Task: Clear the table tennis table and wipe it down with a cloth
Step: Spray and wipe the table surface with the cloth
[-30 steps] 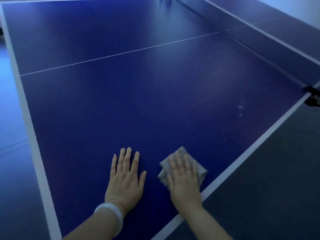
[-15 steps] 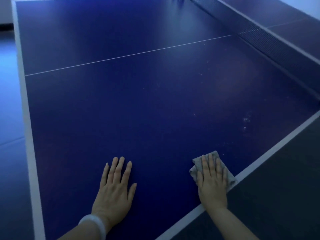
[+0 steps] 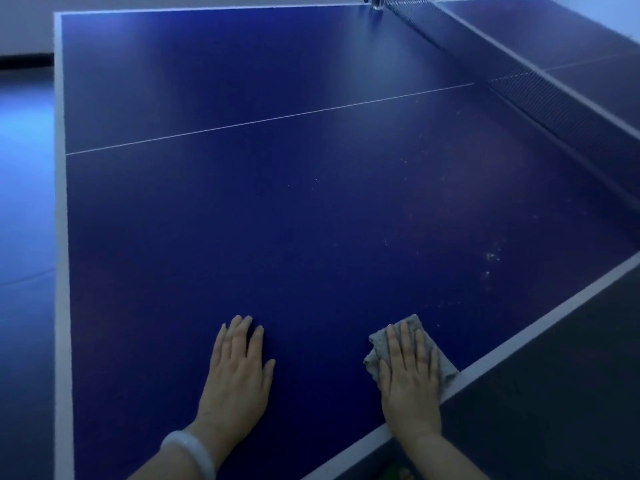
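The blue table tennis table [image 3: 277, 209] fills the view, with white border lines and a thin white centre line. My right hand [image 3: 410, 382] lies flat on a folded grey cloth [image 3: 412, 323], pressing it to the table beside the near right edge line. My left hand [image 3: 239, 372] rests flat on the bare surface, fingers together, with a pale bangle on the wrist. Small white specks [image 3: 491, 256] dot the surface ahead of the cloth.
The dark net [image 3: 540, 88] runs along the far right, with its clamp [image 3: 375, 0] at the far end. Dark floor lies past the right edge [image 3: 554, 375] and bluish floor past the left edge [image 3: 24, 237].
My right hand has slid the cloth to the right, up to the table's near right edge line. The left hand stays flat on the table.
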`<state>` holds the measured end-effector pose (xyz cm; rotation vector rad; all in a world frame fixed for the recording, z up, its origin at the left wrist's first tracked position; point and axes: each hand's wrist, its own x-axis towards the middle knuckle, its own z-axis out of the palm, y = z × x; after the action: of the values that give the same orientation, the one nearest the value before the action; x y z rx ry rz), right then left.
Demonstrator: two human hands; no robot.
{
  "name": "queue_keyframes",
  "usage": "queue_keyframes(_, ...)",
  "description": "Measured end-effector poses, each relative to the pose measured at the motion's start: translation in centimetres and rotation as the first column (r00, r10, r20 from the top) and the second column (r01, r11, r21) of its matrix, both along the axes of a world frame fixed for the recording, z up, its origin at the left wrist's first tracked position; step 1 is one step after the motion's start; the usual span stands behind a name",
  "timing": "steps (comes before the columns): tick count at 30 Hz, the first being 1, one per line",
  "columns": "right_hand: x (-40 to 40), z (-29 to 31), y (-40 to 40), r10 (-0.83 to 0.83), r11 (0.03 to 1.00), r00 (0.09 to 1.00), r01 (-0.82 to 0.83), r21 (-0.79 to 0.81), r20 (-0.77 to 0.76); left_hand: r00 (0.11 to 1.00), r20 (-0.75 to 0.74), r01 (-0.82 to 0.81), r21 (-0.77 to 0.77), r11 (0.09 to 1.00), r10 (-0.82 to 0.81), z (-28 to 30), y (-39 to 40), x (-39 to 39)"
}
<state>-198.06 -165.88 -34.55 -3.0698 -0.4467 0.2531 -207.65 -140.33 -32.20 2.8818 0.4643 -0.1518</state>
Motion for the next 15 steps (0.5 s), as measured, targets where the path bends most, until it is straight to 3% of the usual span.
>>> queue_keyframes(5, 1.4, 0.4, -1.1, 0.198, 0.980, 0.980, -0.198, 0.019, -0.026, 0.996, 0.013, -0.088, -0.056, 0.995, 0.089, 0.3, -7.1, 3.9)
queue_keyframes(10, 5.8, 0.2, -5.9, 0.512, 0.858, 0.859, -0.511, 0.052, -0.006, 0.950, -0.063, -0.308, -0.030, 0.951, 0.305, -0.6, -12.2, 7.2)
queue_keyframes(12, 8.7, 0.0, -8.6, 0.450, 0.893, 0.893, -0.450, -0.011, 0.012, 0.939, -0.059, -0.338, 0.004, 0.941, 0.338, -1.3, -12.6, 7.5)
queue_keyframes(15, 12.5, -0.5, -12.0, 0.143, 0.988, 0.990, -0.143, -0.064, -0.016, 0.932, -0.069, -0.351, 0.057, 0.935, 0.355, -2.4, -12.9, 7.5)
